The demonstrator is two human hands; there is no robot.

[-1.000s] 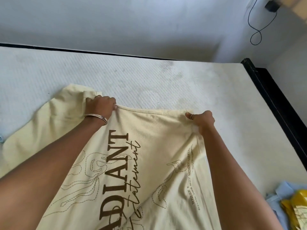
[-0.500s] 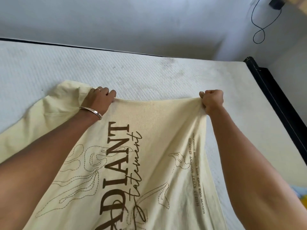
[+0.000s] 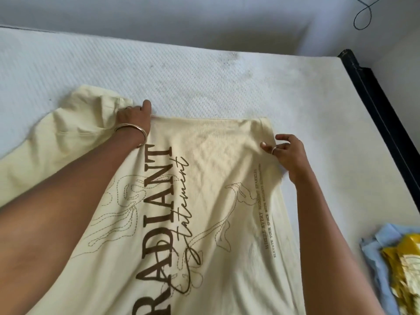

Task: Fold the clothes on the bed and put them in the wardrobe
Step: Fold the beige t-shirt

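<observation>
White textured mattress (image 3: 204, 71) on a bed with a black frame (image 3: 384, 114) showing along its right edge. Pale yellow printed T-shirt (image 3: 204, 178) lies spread across the bed's middle toward the near edge, one sleeve (image 3: 75, 123) bunched toward the left edge. Near the right edge, at the near corner, a light blue garment (image 3: 377, 246) lies with a yellow piece (image 3: 404, 258) on top.
</observation>
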